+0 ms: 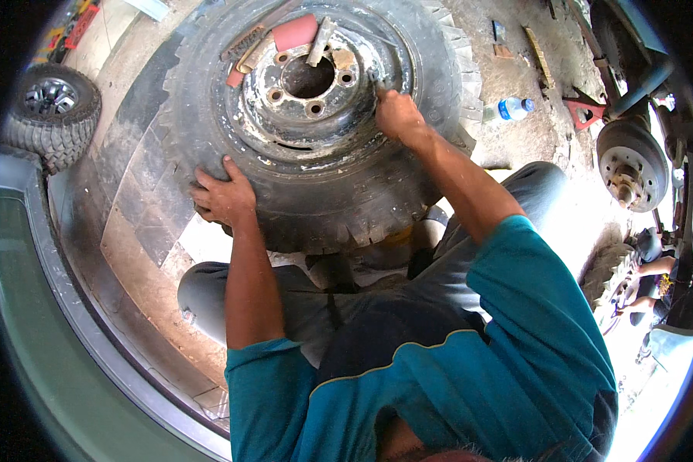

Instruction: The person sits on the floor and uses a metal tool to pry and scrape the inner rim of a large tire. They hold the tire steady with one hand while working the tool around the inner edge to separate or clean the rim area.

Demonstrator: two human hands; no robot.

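Observation:
A large worn black tyre (pixel 339 192) on a rusty steel rim (pixel 308 85) lies flat in front of me. My left hand (pixel 223 194) rests flat on the tyre's near-left sidewall, fingers spread. My right hand (pixel 396 114) is closed at the rim's right edge, gripping a small tool or valve there; what it is I cannot make out. On the rim lie a red pad (pixel 294 32), a flat metal bar (pixel 320 40) and other small tools. My knees sit under the tyre's near edge.
A smaller wheel (pixel 51 108) lies at the left by a grey-green vehicle edge. A plastic water bottle (pixel 510 109) and a red stand (pixel 585 112) sit on the concrete floor at right, next to a bare brake drum (pixel 631 163). Another person crouches at far right (pixel 654 269).

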